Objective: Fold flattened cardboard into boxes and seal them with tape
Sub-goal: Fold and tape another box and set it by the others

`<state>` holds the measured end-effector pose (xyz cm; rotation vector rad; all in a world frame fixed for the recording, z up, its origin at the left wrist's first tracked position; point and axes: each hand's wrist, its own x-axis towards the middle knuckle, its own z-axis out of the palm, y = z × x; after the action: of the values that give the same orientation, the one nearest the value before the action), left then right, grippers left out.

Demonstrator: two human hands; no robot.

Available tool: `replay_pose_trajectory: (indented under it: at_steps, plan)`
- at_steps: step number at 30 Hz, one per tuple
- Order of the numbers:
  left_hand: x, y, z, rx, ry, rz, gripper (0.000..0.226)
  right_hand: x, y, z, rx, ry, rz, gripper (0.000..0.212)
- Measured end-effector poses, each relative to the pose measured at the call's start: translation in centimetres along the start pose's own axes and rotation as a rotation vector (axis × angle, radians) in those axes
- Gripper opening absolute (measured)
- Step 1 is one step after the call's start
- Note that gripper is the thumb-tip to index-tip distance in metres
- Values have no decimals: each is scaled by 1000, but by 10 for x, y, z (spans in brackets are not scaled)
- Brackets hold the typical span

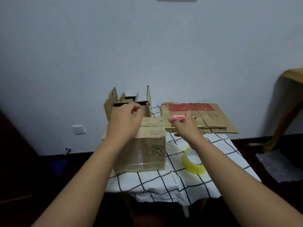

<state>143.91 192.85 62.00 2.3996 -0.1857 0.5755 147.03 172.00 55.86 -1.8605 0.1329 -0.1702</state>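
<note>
A closed cardboard box point(147, 149) with clear tape on its front stands on a small table under a white checked cloth point(164, 182). My left hand point(126, 118) hovers over the box's top, fingers loosely curled, holding nothing I can see. My right hand point(185, 124) is to the right of the box, shut on a pink utility knife point(179, 117). Behind the taped box stands an open box point(129, 104) with its flaps up. A stack of flattened cardboard point(213, 118) with red print lies at the table's back right. A roll of yellowish clear tape point(194, 161) lies near my right forearm.
A wall runs close behind the table, with a socket point(78, 129) low on the left. A wooden table leg point(285, 108) rises at the right, and bubble wrap point(277, 164) lies on the dark floor beside it. A dark door edge is at the far left.
</note>
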Motion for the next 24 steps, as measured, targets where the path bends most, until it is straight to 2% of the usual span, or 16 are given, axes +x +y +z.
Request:
replay_pose_trajectory:
  at_steps: [2, 4, 7, 11, 14, 19, 22, 24]
  plan:
    - [9, -45, -6, 234, -66, -103, 41, 2, -8, 15, 4, -36, 37, 54]
    - [9, -78, 0, 373, -234, -208, 51, 5, -8, 26, 19, -65, 77, 51]
    - [2, -99, 11, 275, -347, -280, 59, 7, -6, 34, 57, -54, 115, 43]
    - [2, -101, 11, 204, -267, -274, 64, 11, -3, 41, 131, -8, 90, 34]
    - [-1, -102, 9, 103, -234, -336, 66, 10, 9, 45, 211, -29, 77, 23]
    - [-3, -102, 9, 13, -178, -463, 72, 3, 22, 52, 406, -22, 134, 24]
    - [-1, -102, 4, -38, -128, -416, 56, -1, 21, 47, 444, -22, 124, 24]
    - [2, -101, -3, -118, -99, -391, 60, -7, 14, 35, 501, -60, 77, 29]
